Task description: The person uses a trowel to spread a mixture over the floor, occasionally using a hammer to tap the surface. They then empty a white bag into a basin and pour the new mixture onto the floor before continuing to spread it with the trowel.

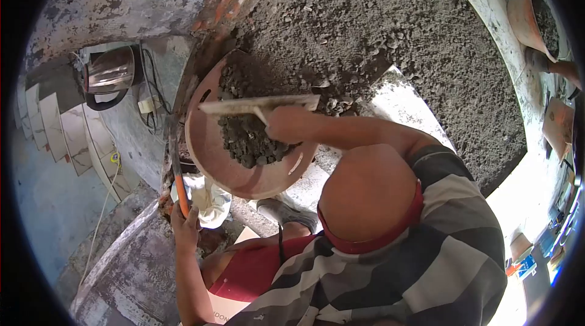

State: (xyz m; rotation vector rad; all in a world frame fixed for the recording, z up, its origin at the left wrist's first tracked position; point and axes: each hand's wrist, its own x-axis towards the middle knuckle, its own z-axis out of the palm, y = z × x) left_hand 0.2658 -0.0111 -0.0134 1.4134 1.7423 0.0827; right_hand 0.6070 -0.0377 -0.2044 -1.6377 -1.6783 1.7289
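My right hand (286, 125) grips the handle of a plastering float (292, 104), seen nearly edge-on, which lies across a pinkish basin (204, 149). Dark wet mortar (247, 143) is heaped in that basin, showing on both sides of the float. At the lower left, my left hand (184, 225) is closed round an orange-handled tool (181, 195); its long dark metal part points away from me, close to the basin's left rim. My knee hides part of the floor below my right arm.
Rough grey mortar (390, 15) spreads over the floor ahead and right, with a pale board (405, 103) at its edge. A white bag (213, 204) sits below the basin. Left stands a shiny dark-handled vessel (109, 73). Far right, another person's arm (567, 72) shows near a bucket (527, 24).
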